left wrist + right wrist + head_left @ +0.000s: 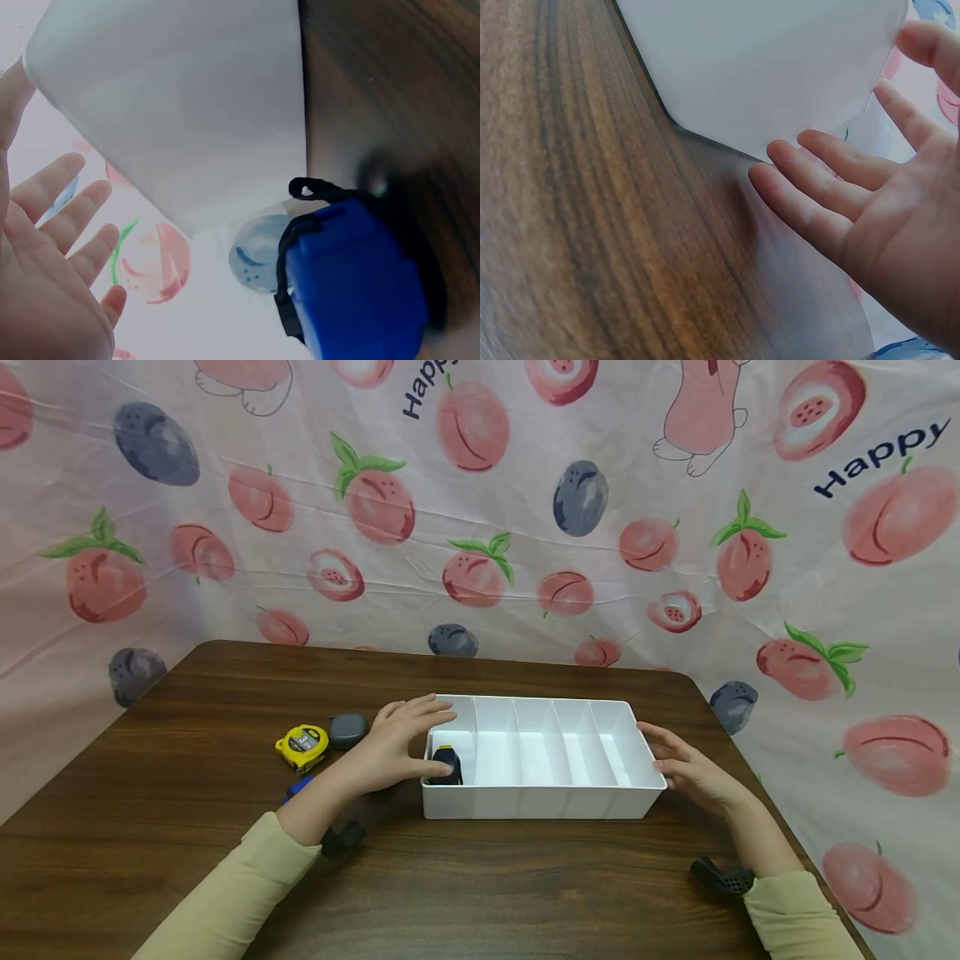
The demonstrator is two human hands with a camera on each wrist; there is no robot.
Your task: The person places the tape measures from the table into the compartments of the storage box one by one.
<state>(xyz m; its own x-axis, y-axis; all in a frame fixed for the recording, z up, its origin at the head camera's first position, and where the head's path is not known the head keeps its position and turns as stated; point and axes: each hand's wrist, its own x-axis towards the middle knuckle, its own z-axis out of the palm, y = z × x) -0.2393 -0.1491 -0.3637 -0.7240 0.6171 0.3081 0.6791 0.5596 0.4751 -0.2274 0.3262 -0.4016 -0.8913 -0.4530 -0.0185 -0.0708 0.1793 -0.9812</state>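
Observation:
A white box (540, 802) with several narrow compartments lies across the table. In its leftmost compartment stands a black tape measure (447, 766) with a yellow mark on top. My left hand (401, 746) is spread at the box's left end, its thumb overlapping the tape measure in the head view and its other fingers above the rim. At the opposite end, my right hand (693, 777) has its fingers loosely extended beside the end wall. In the right wrist view its fingertips (784, 154) are right at the white wall, with nothing in the palm.
Left of the box lie a yellow tape measure (302, 747) and a dark grey rounded case (348, 731). A blue tape measure (352, 285) with a black strap is partly hidden by my left forearm in the head view. A fruit-print cloth (525, 527) hangs behind the table.

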